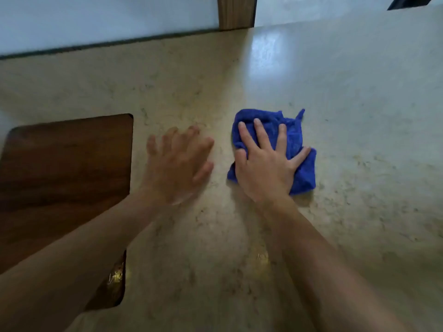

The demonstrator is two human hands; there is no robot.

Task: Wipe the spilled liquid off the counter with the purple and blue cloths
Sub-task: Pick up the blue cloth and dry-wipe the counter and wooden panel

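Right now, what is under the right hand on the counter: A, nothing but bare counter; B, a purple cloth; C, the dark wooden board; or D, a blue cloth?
D: the right hand lies with fingers spread flat on the crumpled blue cloth, pressing it to the pale counter, while the left hand is blurred over bare counter beside the wooden board.

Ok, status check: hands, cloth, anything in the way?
Right hand flat on blue cloth, pressing it to counter. Left hand open, blurred, holding nothing. Purple cloth not in view. Wooden board left, clear of cloth.
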